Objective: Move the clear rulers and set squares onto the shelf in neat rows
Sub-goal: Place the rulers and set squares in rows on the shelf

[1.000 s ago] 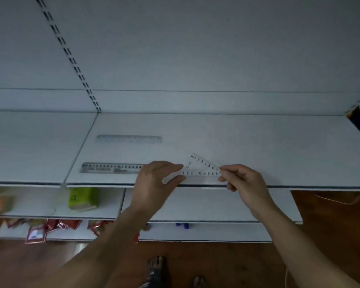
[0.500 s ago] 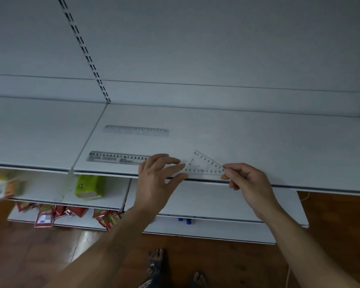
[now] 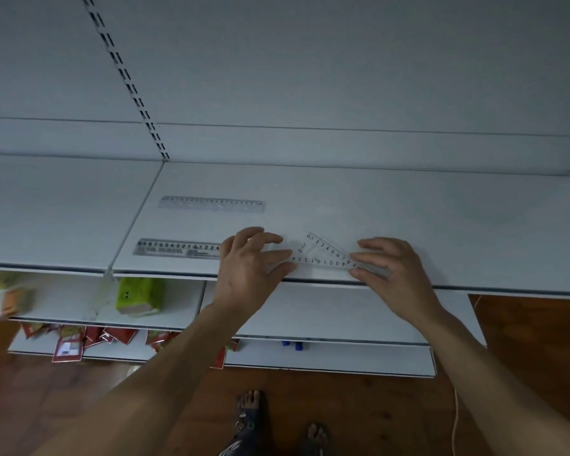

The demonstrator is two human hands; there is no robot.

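Observation:
A clear set square point(image 3: 323, 253) lies flat near the front edge of the white shelf point(image 3: 441, 225). My left hand point(image 3: 250, 268) touches its left corner with spread fingertips. Its right end sits under the fingers of my right hand point(image 3: 389, 268), which press on it. A clear ruler point(image 3: 211, 204) lies further back on the shelf. A second clear ruler point(image 3: 178, 248) with black numbers lies near the front edge, its right end hidden behind my left hand.
A slotted upright point(image 3: 125, 77) runs up the back panel. On the lower shelf stand a green pack point(image 3: 140, 296) and a blurred box point(image 3: 0, 301). Red packets point(image 3: 69, 340) lie on the bottom shelf. Bare feet point(image 3: 250, 419) stand on the wooden floor.
The set square has come down from a slight lift to lie flat on the shelf. My right hand went from pinching its tip to pressing on it. The view shifted down and left.

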